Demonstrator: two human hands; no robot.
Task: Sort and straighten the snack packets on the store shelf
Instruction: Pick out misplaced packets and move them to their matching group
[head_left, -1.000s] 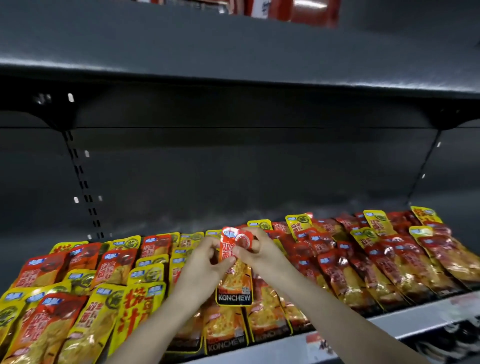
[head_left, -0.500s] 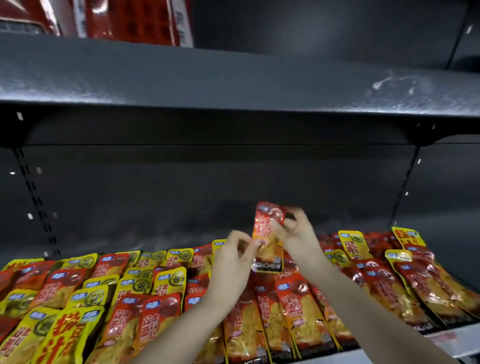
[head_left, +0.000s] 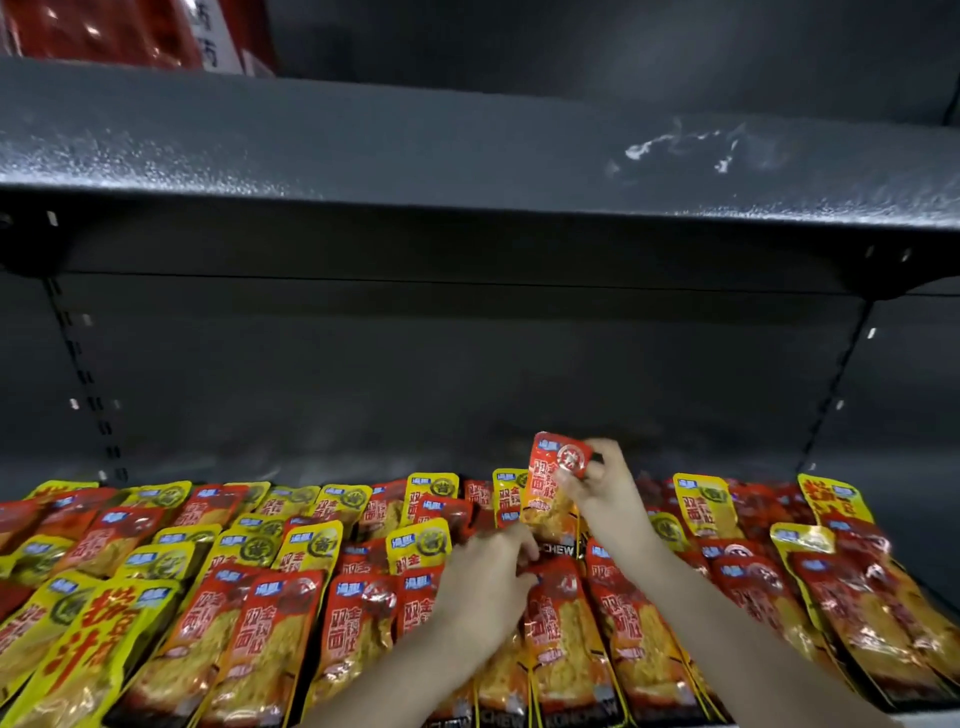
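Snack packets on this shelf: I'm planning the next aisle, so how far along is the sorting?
Done: the front red packets lie in fairly even rows. In hand: the right hand pinches one raised red packet; the left hand touches packets below, grip blurred. Left: yellow packets sit mixed among red ones on the left side.

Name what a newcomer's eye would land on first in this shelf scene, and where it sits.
The red packet held up in the right hand, just right of centre, stands out first. Below it, rows of red and yellow packets lie side by side, with the left hand down among them. The dark upper shelf spans the top.
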